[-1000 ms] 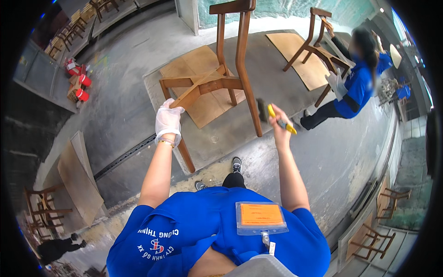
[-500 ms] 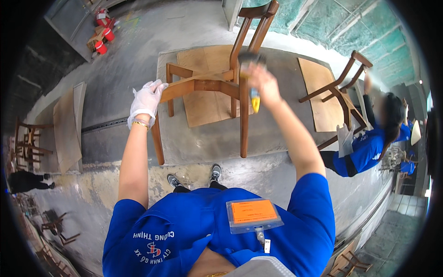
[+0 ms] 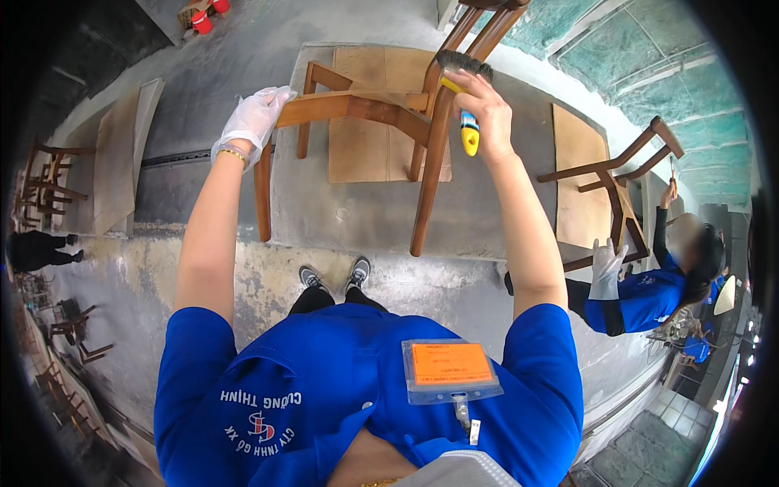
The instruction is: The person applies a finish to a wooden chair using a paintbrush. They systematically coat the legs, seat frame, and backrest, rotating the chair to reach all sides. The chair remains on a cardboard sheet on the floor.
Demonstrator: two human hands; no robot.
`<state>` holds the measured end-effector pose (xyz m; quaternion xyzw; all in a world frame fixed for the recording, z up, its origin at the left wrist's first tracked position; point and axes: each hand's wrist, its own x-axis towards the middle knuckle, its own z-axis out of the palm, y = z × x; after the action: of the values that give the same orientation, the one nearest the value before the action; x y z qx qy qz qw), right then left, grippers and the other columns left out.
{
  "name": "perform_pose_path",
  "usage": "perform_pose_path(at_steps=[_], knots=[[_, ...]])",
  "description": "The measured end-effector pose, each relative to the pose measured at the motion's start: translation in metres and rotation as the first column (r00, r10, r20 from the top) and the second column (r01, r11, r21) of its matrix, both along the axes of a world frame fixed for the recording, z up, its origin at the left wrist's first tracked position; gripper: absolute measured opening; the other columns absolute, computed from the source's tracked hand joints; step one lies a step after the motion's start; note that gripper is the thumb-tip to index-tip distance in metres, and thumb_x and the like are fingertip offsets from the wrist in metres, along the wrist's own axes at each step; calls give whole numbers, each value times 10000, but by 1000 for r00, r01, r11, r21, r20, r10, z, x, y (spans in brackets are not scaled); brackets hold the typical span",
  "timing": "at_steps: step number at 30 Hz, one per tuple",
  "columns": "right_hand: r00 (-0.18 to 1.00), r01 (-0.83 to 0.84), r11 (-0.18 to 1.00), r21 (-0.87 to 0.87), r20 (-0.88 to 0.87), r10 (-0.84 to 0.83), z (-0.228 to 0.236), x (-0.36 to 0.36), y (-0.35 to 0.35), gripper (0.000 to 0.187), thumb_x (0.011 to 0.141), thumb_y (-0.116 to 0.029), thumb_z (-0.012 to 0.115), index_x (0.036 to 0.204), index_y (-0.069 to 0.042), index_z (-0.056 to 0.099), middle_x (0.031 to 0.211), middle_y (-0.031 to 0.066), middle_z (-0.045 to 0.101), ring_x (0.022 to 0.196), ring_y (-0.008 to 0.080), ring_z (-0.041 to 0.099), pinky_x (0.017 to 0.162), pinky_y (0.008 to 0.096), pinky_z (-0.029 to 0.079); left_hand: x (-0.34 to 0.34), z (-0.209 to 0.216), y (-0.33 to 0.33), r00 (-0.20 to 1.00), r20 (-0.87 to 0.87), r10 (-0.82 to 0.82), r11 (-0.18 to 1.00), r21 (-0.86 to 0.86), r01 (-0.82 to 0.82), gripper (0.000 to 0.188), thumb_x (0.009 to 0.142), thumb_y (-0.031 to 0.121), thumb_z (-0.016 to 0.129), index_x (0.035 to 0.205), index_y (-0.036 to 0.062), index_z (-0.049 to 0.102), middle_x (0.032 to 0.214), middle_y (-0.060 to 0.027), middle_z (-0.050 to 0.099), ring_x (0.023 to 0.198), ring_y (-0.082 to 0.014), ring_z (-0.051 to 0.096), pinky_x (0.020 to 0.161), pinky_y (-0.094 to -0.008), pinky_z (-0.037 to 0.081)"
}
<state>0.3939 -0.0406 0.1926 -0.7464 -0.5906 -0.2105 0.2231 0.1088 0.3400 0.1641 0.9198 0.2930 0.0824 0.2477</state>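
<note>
A brown wooden chair frame point(image 3: 386, 112) without a seat panel stands in front of me, its backrest at the far right. My left hand point(image 3: 260, 116), in a thin whitish glove, is closed around the frame's left front corner, above a leg. Bare and closed, my right hand point(image 3: 487, 109) grips a brush point(image 3: 470, 134) with a yellow and blue handle. The brush's dark bristles point(image 3: 464, 62) are at the base of the backrest post, above the right front leg. Whether they touch the wood I cannot tell.
Cardboard sheets point(image 3: 345, 154) lie under the chair. At the right, a co-worker in blue point(image 3: 641, 296) handles another chair frame point(image 3: 608, 174), one hand gloved. More chairs point(image 3: 55, 183) stand at the far left, near a leaning board point(image 3: 116, 158). Red buckets point(image 3: 202, 23) sit at the back.
My right hand and the brush have moved up and to the right toward the backrest post. The chair appears higher in the picture and more tilted. My left hand keeps its hold on the corner.
</note>
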Motion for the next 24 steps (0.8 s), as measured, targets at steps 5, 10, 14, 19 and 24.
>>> perform_pose_path(at_steps=[5, 10, 14, 19, 24], knots=[[994, -89, 954, -285, -82, 68, -115, -131, -84, 140, 781, -123, 717, 889, -190, 775, 1441, 49, 705, 1407, 332, 609, 1184, 454, 514, 9, -1, 4, 1000, 8, -13, 998, -69, 14, 523, 1102, 519, 474, 1420, 179, 712, 1546, -85, 625, 1425, -340, 565, 1205, -396, 429], [897, -288, 579, -763, -426, -115, -150, -193, -122, 196, 789, -57, 802, 916, -205, 787, 1466, -70, 697, 1257, 202, 718, 1020, 359, 622, 17, -2, 6, 1000, -16, 24, 998, -63, -25, 537, 1093, 541, 478, 1403, 177, 724, 1547, -79, 626, 1426, -331, 566, 1209, -381, 424], [879, -133, 975, -180, -475, 33, -83, -89, -60, 58, 784, -33, 685, 763, -58, 637, 1367, 133, 746, 1292, 344, 701, 1082, 418, 570, 21, -5, 6, 1000, 14, -4, 997, -79, 5, 545, 1071, 586, 483, 1400, 227, 727, 1514, -49, 656, 1389, -333, 596, 1185, -387, 448], [995, -19, 986, -165, -102, 2, -88, -83, -57, 92, 790, -120, 724, 882, -123, 729, 1381, 98, 736, 1376, 320, 639, 1202, 473, 491, 30, -8, 5, 999, 27, 24, 992, -127, -20, 511, 1079, 565, 482, 1379, 244, 743, 1465, -66, 689, 1353, -344, 623, 1170, -390, 464], [926, -301, 672, -676, -376, 37, -157, -192, -133, 229, 836, -133, 727, 1038, -186, 820, 1315, 84, 769, 1237, 200, 724, 1032, 371, 604, 33, -2, -5, 998, 67, -15, 989, -147, 25, 488, 1089, 522, 507, 1401, 220, 729, 1460, -77, 696, 1361, -339, 621, 1171, -379, 460]])
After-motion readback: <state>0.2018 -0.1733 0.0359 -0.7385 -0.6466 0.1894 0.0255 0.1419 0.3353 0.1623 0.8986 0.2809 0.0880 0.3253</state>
